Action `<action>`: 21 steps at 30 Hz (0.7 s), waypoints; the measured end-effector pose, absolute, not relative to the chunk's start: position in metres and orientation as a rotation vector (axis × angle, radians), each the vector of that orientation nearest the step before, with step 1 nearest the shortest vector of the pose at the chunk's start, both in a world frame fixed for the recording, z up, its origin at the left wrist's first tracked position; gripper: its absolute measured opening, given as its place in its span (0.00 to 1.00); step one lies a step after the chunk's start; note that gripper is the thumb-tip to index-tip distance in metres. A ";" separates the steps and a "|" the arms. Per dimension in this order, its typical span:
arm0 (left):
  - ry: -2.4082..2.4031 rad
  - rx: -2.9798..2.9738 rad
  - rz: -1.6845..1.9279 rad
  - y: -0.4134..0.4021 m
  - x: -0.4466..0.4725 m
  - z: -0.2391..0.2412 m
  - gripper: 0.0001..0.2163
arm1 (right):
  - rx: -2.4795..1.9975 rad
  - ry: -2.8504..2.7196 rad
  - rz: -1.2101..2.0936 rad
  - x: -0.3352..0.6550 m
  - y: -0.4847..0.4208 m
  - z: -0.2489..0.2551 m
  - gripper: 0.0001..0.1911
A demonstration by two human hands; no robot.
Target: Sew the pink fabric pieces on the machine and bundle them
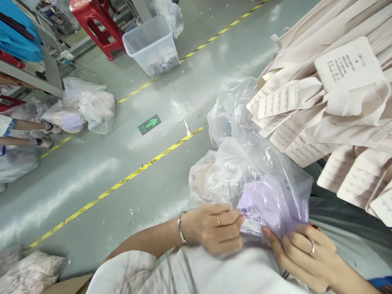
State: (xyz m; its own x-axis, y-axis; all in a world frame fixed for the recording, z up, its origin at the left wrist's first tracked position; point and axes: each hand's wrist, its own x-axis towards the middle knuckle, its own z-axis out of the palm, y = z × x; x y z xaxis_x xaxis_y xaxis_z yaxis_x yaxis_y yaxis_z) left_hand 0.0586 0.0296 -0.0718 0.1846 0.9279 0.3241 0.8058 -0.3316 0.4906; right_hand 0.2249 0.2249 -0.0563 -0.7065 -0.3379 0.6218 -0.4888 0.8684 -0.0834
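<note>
My left hand point(214, 228), with a ring and a silver bracelet, is curled shut on the edge of a clear plastic bag point(245, 171) that holds pale and lilac garments point(269, 204). My right hand point(306, 253), also ringed, pinches the same bag's lower edge from the right. Both hands sit close together just above my lap, which is covered in light cloth.
A thick bundle of beige hook-and-eye straps point(324, 106) with a paper tag point(349, 65) hangs at the right. On the grey floor with yellow lines lie filled plastic bags point(92, 106), a clear bin point(153, 45), a red stool point(98, 24). Another person's legs point(27, 132) show at left.
</note>
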 end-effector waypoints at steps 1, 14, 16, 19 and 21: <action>1.749 2.327 0.951 0.030 0.060 -0.074 0.12 | 0.600 -2.433 0.308 0.226 0.225 -0.057 0.12; 2.188 2.473 1.348 0.037 0.057 -0.062 0.17 | 0.616 -2.443 0.312 0.224 0.228 -0.058 0.09; 2.171 2.475 1.347 0.038 0.055 -0.062 0.17 | 0.576 -2.498 0.271 0.219 0.229 -0.054 0.09; 2.111 2.503 1.385 0.037 0.054 -0.065 0.17 | 0.575 -2.526 0.175 0.213 0.229 -0.047 0.06; 2.044 2.548 1.402 0.036 0.053 -0.068 0.16 | 0.584 -2.498 0.166 0.212 0.227 -0.045 0.04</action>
State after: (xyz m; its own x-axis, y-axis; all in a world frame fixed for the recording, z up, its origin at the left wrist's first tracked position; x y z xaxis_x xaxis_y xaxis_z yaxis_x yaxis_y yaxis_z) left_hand 0.0528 0.0358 -0.0676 0.0685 0.6310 0.7728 0.9481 -0.2822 0.1464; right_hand 0.2117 0.2274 -0.0451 -0.7463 -0.3718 0.5521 -0.4416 0.8972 0.0072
